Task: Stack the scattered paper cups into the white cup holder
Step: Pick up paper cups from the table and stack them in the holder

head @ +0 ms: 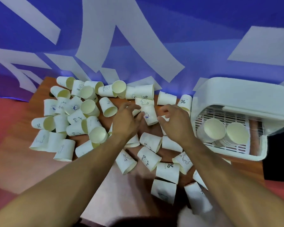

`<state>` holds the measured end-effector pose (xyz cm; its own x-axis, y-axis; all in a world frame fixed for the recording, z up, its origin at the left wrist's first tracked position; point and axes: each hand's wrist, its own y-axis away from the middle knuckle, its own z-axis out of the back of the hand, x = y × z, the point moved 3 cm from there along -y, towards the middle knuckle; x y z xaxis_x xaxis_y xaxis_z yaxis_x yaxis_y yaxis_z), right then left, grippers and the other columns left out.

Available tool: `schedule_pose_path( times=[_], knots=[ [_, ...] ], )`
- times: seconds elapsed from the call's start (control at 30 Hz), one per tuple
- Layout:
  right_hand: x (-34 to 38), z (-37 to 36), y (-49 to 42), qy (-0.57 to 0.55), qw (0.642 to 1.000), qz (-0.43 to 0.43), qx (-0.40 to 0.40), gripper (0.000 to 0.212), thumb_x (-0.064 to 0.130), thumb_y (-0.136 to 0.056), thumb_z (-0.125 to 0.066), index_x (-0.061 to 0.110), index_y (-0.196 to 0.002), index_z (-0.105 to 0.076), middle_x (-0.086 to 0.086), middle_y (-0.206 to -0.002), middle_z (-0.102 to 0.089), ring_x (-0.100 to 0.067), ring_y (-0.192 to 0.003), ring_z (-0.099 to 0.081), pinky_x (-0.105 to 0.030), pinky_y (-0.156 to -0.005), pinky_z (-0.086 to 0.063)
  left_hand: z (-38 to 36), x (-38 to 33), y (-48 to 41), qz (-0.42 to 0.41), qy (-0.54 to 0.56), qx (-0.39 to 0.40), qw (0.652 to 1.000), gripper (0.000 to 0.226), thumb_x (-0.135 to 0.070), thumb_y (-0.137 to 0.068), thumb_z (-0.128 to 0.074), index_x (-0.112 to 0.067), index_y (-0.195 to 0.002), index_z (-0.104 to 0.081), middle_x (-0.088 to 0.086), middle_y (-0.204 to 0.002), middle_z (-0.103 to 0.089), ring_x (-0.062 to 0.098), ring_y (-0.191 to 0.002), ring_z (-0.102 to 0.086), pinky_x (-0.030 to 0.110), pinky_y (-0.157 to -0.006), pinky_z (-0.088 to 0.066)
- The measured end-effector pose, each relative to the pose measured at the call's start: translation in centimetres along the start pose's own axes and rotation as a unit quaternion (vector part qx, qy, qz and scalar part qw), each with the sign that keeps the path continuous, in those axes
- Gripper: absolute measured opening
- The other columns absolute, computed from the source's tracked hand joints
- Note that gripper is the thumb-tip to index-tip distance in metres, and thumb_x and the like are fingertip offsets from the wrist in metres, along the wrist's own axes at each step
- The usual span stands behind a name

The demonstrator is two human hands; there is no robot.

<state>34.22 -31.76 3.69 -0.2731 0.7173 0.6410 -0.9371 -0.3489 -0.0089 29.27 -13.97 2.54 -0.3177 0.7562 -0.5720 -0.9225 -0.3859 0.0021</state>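
Wooden table (38, 95) against a blue wall, strewn with paper cups (90, 107). In the head view, the left hand (126, 118) and right hand (174, 118) flank 1 cup (149, 115), fingers half-curled (actual grip: cannot tell). A careless sweep could knock crowded neighbours off the edge. The white cup holder (236, 95), at right, contains 2 lying stacks (215, 130).

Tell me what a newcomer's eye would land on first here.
The litter of paper cups on the wooden table, most lying on their sides. Mid-table, both hands, left and right, flank one cup; whether either grips it is blurred. At right, the white holder already has two stacks inside.
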Motion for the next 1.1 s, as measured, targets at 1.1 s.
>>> schedule_pose_path(
  times=[1.1],
  knots=[
    [2.0,-9.6,-12.2,-0.168,0.965,-0.203,-0.011,0.033,0.034,-0.082,-0.070,0.017,-0.110,-0.069,0.005,-0.117,-0.063,-0.007,-0.099,-0.061,-0.028,-0.092,-0.048,-2.9,11.5,-15.1,0.012,-0.088,0.125,0.988,0.030,-0.036,-0.090,-0.060,-0.018,-0.113,-0.069,0.006,-0.116,-0.062,0.027,-0.099,-0.063,0.033,-0.078,-0.048]
  ],
)
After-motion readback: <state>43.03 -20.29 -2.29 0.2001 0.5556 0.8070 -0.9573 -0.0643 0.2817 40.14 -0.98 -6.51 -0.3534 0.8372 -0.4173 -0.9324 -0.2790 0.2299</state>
